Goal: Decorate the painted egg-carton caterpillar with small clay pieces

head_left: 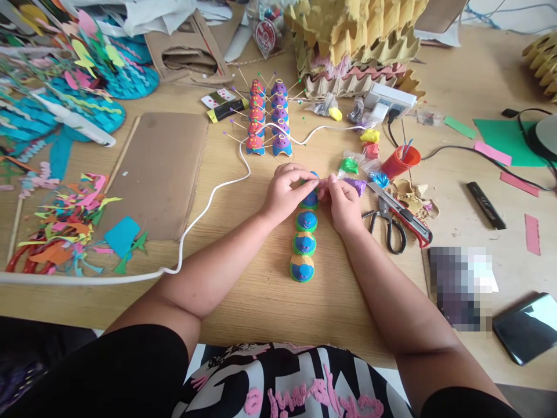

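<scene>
Over the far end of a row of painted egg-carton cups [304, 244], blue on top with green rims and some orange, my two hands come together. My left hand [287, 188] is closed in a pinch, thumb against fingertips. Facing it, my right hand [343, 202] has its thumb and fingers pressed together too. Whatever lies between the fingertips is too small to make out. The hands partly cover the far cups. Beyond them stand a red-topped egg-carton row [256, 119] and a purple-topped one [281, 119], both with sticks poking out.
Right of my right hand lie scissors [387, 223], a box cutter [409, 217], a bag of purple clay [355, 186] and a red cup [401, 162]. A white cable [213, 200] crosses to a power strip [390, 97]. Cardboard [156, 174] and paper scraps [87, 226] lie left.
</scene>
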A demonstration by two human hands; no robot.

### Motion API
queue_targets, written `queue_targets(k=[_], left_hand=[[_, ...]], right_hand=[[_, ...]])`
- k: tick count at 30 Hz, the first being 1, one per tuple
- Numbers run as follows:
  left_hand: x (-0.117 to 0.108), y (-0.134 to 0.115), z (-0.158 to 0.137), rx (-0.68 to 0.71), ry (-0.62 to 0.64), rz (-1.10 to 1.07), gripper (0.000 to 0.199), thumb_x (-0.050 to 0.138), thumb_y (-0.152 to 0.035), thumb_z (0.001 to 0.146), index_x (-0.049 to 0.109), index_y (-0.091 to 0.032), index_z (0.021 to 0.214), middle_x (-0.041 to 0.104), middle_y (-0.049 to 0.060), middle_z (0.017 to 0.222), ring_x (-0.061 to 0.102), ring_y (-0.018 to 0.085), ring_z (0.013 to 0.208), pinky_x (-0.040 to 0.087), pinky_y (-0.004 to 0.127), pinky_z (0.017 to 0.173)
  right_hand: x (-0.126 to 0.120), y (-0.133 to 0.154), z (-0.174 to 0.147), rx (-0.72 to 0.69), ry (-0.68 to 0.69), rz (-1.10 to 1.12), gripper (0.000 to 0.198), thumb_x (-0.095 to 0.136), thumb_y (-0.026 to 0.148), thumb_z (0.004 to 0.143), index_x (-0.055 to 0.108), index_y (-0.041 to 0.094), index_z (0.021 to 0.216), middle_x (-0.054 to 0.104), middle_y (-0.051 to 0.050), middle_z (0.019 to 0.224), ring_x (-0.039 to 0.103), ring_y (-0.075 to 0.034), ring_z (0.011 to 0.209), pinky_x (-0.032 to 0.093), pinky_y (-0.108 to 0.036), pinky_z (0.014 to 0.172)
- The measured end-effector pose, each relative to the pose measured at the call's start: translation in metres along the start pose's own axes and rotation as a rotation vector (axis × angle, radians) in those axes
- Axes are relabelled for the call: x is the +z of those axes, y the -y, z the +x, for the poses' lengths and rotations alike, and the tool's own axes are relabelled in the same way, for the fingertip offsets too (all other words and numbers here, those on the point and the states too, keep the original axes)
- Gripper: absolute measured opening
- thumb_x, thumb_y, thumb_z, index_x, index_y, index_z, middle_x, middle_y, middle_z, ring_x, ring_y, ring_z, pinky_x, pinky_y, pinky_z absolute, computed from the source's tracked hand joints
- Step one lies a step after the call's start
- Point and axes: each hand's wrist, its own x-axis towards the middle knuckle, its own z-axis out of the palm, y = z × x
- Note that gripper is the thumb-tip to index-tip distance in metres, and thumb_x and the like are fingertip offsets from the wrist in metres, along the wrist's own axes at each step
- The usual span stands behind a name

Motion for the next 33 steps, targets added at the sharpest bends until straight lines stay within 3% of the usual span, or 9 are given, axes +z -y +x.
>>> queue_targets(k=[6, 9, 15, 25, 33], left_hand=[[0.0001, -0.0022, -0.0005, -0.006, -0.038, -0.006, 0.008, 0.082, -0.033, 0.095, 0.084, -0.025, 0.094, 0.082, 0.004, 0.102, 0.072, 0.022, 0.111, 0.055, 0.038, 0.11], [-0.0005, -0.0027, -0.0006, 0.001, -0.026, 0.006, 0.012, 0.081, -0.037, 0.096, 0.084, -0.025, 0.095, 0.082, 0.003, 0.103, 0.073, 0.022, 0.111, 0.055, 0.038, 0.111], [-0.0019, -0.0006, -0.0002, -0.012, -0.021, -0.038, 0.023, 0.072, -0.045, 0.104, 0.085, -0.026, 0.102, 0.082, 0.005, 0.108, 0.072, 0.022, 0.115, 0.055, 0.039, 0.113], [-0.0019, -0.0021, 0.0003, 0.007, 0.04, -0.026, 0.011, 0.082, -0.035, 0.097, 0.086, -0.026, 0.102, 0.081, 0.004, 0.108, 0.071, 0.023, 0.117, 0.053, 0.039, 0.115], [-0.0016, 0.0011, 0.0002, 0.036, 0.057, -0.041, 0.017, 0.083, -0.04, 0.097, 0.088, -0.026, 0.105, 0.079, 0.005, 0.107, 0.071, 0.023, 0.117, 0.053, 0.039, 0.114]], right_hand=[[0.0041, 0.0052, -0.0001, 0.032, -0.011, 0.114, 0.059, 0.087, 0.081, 0.073, 0.075, 0.025, 0.086, 0.067, 0.002, 0.075, 0.057, -0.014, 0.073, 0.051, -0.029, 0.073], [0.0048, 0.0052, 0.0003, 0.04, -0.01, 0.141, 0.059, 0.092, 0.078, 0.068, 0.073, 0.025, 0.087, 0.065, 0.002, 0.076, 0.056, -0.013, 0.073, 0.051, -0.029, 0.072], [0.0033, 0.0059, -0.0001, 0.018, -0.033, 0.134, 0.056, 0.09, 0.077, 0.072, 0.071, 0.026, 0.082, 0.063, 0.002, 0.073, 0.055, -0.014, 0.071, 0.047, -0.029, 0.066], [0.0022, 0.0082, -0.0002, 0.026, -0.024, 0.127, 0.051, 0.089, 0.073, 0.076, 0.069, 0.026, 0.08, 0.062, 0.003, 0.072, 0.056, -0.014, 0.072, 0.048, -0.029, 0.069], [0.0022, 0.007, 0.0004, 0.011, -0.021, 0.162, 0.052, 0.091, 0.071, 0.075, 0.069, 0.024, 0.08, 0.061, 0.004, 0.07, 0.055, -0.012, 0.069, 0.047, -0.028, 0.067]])
